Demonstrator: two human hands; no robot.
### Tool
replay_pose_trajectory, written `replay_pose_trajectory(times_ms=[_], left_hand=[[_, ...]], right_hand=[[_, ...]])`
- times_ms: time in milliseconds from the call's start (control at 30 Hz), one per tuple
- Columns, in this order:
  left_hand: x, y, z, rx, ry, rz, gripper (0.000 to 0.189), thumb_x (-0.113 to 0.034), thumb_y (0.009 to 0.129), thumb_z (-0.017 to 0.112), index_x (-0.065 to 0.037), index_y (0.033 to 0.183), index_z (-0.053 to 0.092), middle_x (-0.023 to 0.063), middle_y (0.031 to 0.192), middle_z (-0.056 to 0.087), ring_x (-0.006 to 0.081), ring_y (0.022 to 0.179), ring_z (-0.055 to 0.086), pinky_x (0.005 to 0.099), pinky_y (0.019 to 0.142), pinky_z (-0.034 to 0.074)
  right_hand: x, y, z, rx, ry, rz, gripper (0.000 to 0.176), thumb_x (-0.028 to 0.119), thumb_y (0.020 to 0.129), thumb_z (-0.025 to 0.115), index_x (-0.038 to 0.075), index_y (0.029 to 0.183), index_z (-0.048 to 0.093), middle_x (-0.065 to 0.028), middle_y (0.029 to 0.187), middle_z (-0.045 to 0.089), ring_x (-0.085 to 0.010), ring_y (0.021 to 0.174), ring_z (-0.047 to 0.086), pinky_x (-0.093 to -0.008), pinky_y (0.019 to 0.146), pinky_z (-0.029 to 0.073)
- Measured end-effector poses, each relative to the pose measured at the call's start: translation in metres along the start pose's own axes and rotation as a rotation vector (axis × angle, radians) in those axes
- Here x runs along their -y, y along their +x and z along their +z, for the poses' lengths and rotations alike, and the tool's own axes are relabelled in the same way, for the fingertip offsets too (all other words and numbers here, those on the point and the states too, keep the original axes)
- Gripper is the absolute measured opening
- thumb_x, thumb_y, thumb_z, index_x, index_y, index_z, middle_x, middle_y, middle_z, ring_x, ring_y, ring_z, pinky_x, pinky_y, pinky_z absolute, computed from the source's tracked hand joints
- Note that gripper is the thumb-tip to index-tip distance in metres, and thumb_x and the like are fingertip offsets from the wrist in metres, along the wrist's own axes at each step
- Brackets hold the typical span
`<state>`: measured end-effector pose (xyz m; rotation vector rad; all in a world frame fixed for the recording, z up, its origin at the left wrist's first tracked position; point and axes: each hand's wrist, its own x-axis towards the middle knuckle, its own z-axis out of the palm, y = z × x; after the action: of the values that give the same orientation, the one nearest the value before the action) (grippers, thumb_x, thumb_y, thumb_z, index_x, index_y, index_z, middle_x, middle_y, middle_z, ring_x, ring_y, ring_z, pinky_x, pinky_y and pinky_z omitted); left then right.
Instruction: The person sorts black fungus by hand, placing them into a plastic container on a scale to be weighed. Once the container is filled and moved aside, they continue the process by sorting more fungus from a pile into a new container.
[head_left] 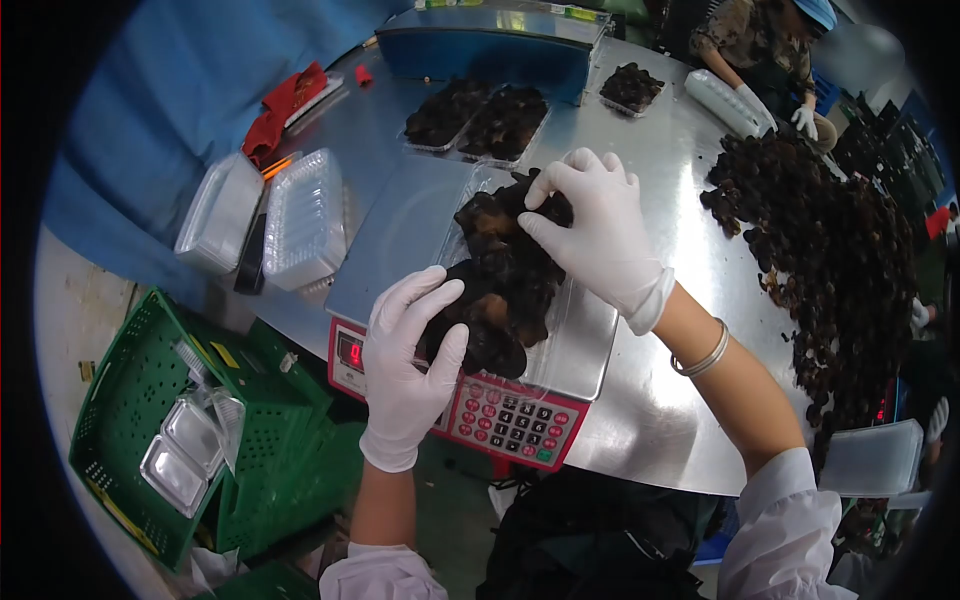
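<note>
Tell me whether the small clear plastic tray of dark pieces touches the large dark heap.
Apart: in the head view, steel tabletop shows between tray and heap.

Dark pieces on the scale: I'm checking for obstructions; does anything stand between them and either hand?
Nothing visible: the right hand is at the far end of the dark pieces, the left hand at their near left side.

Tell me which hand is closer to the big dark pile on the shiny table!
The right hand is closer: it is over the dark pieces on the scale, on the side facing the pile. The left hand is across those pieces, farther away.
</note>
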<state>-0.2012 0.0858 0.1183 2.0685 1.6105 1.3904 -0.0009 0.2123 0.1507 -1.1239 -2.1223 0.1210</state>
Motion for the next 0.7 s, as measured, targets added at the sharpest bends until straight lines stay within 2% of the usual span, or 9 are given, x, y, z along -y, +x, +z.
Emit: replay_pose_trajectory(times_ms=[67,167,233,267,400,467,533,567,700], left_hand=[[0.001,-0.001,-0.003,-0.002,-0.009,-0.013,0.032,-0.007,0.087,0.07,-0.004,0.12,0.07,0.0127,0.129,0.065,0.0283,0.122,0.059,0.0389,0.107,0.043],[0.005,0.0,-0.01,-0.036,0.037,0.001,0.034,-0.006,0.084,0.072,-0.005,0.117,0.07,0.0123,0.126,0.065,0.0306,0.118,0.06,0.0406,0.104,0.046],[0.008,-0.004,-0.019,-0.12,0.087,-0.037,0.033,-0.003,0.083,0.071,-0.005,0.116,0.071,0.0122,0.125,0.066,0.0302,0.117,0.061,0.0395,0.103,0.046],[0.011,-0.008,-0.023,-0.146,0.04,-0.107,0.033,0.001,0.082,0.069,-0.004,0.115,0.072,0.0127,0.124,0.067,0.03,0.116,0.062,0.0387,0.103,0.046],[0.02,-0.018,-0.036,-0.223,0.002,-0.168,0.033,0.006,0.084,0.063,-0.002,0.115,0.072,0.0135,0.125,0.066,0.0257,0.119,0.061,0.0365,0.105,0.045],[0.02,-0.02,-0.034,-0.214,-0.026,-0.178,0.033,0.006,0.084,0.063,-0.002,0.115,0.072,0.0136,0.125,0.066,0.0257,0.119,0.061,0.0364,0.105,0.045],[0.019,-0.02,-0.03,-0.187,-0.063,-0.195,0.031,0.005,0.084,0.065,-0.002,0.114,0.072,0.0131,0.125,0.067,0.026,0.117,0.062,0.0363,0.105,0.045],[0.017,-0.016,-0.026,-0.173,-0.034,-0.187,0.029,0.004,0.085,0.066,-0.002,0.113,0.072,0.0124,0.122,0.068,0.0258,0.115,0.063,0.0365,0.103,0.046],[-0.007,0.029,-0.013,-0.022,0.052,-0.145,0.025,-0.002,0.087,0.069,-0.001,0.112,0.072,0.0121,0.113,0.071,0.0241,0.111,0.065,0.0347,0.101,0.047]], right_hand=[[-0.006,-0.002,-0.004,0.023,0.056,0.026,0.014,0.024,0.083,0.074,0.013,0.092,0.07,-0.0051,0.104,0.064,-0.027,0.106,0.055,-0.0432,0.095,0.038],[-0.024,-0.006,-0.013,-0.069,0.087,0.011,0.013,0.022,0.085,0.072,0.014,0.094,0.071,-0.0051,0.104,0.065,-0.0266,0.105,0.056,-0.0419,0.096,0.038],[-0.037,-0.011,-0.023,-0.079,0.262,0.068,0.011,0.019,0.087,0.069,0.013,0.096,0.072,-0.0048,0.102,0.066,-0.0258,0.103,0.057,-0.0406,0.098,0.038],[-0.044,-0.015,-0.027,-0.077,0.262,0.066,0.011,0.019,0.087,0.069,0.013,0.096,0.072,-0.0048,0.102,0.066,-0.0258,0.103,0.057,-0.0406,0.098,0.038],[-0.061,-0.035,-0.033,-0.054,0.349,0.155,0.011,0.015,0.089,0.067,0.01,0.098,0.071,-0.0059,0.095,0.067,-0.0249,0.097,0.059,-0.0393,0.099,0.038],[-0.061,-0.043,-0.033,-0.024,0.352,0.187,0.01,0.014,0.089,0.066,0.009,0.097,0.071,-0.0059,0.092,0.066,-0.0244,0.094,0.058,-0.0391,0.098,0.037],[-0.051,-0.046,-0.031,0.025,0.192,0.035,0.006,0.012,0.089,0.066,0.009,0.093,0.068,-0.0059,0.09,0.063,-0.024,0.092,0.056,-0.0387,0.094,0.036],[-0.047,-0.049,-0.031,0.019,0.192,0.037,0.006,0.012,0.089,0.066,0.009,0.093,0.068,-0.0059,0.09,0.063,-0.024,0.092,0.056,-0.0387,0.094,0.036],[-0.033,-0.065,-0.034,0.067,0.197,-0.011,0.002,0.011,0.087,0.067,0.01,0.088,0.065,-0.0057,0.09,0.06,-0.0248,0.091,0.053,-0.0395,0.09,0.035]])
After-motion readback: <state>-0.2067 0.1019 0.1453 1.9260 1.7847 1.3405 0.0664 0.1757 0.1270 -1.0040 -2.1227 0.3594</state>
